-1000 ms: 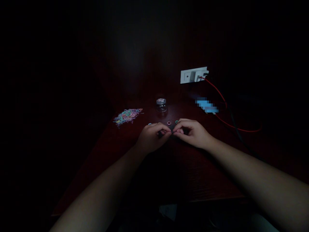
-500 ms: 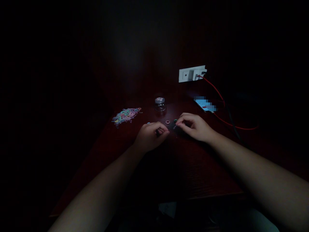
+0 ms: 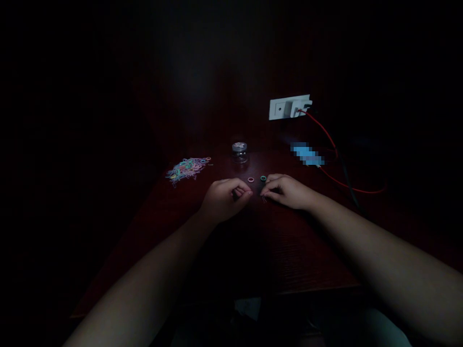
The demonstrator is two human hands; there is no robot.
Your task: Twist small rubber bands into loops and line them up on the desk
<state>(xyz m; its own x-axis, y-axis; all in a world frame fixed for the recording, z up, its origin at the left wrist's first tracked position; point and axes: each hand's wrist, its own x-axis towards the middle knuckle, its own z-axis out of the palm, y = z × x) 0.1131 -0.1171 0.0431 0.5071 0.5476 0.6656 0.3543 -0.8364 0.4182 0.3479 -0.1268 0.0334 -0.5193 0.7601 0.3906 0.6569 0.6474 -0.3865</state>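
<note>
My left hand (image 3: 227, 197) is closed, thumb against fingertips, low over the dark red table (image 3: 285, 255). Whatever may be in that pinch is too small and dark to make out. Just to its right, my right hand (image 3: 289, 192) pinches a thin looped elastic band (image 3: 264, 198) close to the tabletop; its strands show below the fingertips. A green hair tie (image 3: 263, 178) lies beside the right fingers, and a pink hair tie (image 3: 251, 180) sits between the hands and a little beyond them.
A heap of colourful elastic bands (image 3: 188, 168) lies at the left. A clear lidded jar (image 3: 239, 153) stands behind the hands. At the right are a phone (image 3: 307, 154), its red cable (image 3: 356, 190), and a wall socket (image 3: 279, 108) with a charger.
My hands have come apart. The right hand drew the thin band away from the left fingertips to the right, then lowered it toward the tabletop. My left hand has barely moved.
</note>
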